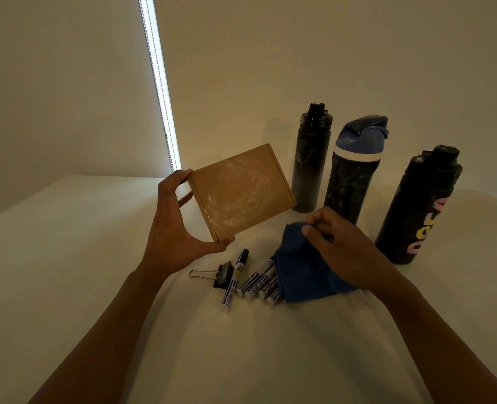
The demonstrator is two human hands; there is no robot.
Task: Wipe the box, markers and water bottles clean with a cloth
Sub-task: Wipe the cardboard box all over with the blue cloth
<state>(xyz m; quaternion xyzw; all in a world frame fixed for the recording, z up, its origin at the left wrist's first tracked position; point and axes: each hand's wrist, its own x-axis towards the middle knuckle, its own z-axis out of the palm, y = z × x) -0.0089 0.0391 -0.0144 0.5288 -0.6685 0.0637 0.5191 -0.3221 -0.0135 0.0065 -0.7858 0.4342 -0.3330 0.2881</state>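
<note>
Head view: my left hand [168, 225] grips box [241, 191] by left edge, thumb below, fingers above, dusty face tilted toward me, clear of worktop [95, 258]. My right hand [343, 249] pinches bunched blue cloth [299, 272], partly covering markers [256, 284]. Plan: hold box firm, sweep cloth across white smears edge to edge. Behind: water bottles [352, 182], upright.

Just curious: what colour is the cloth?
The cloth is blue, seen best in the head view.

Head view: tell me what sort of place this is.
Probably a plain indoor room, home or office: a white table against a bare wall, and a drawn window blind with daylight along its edge.
</note>
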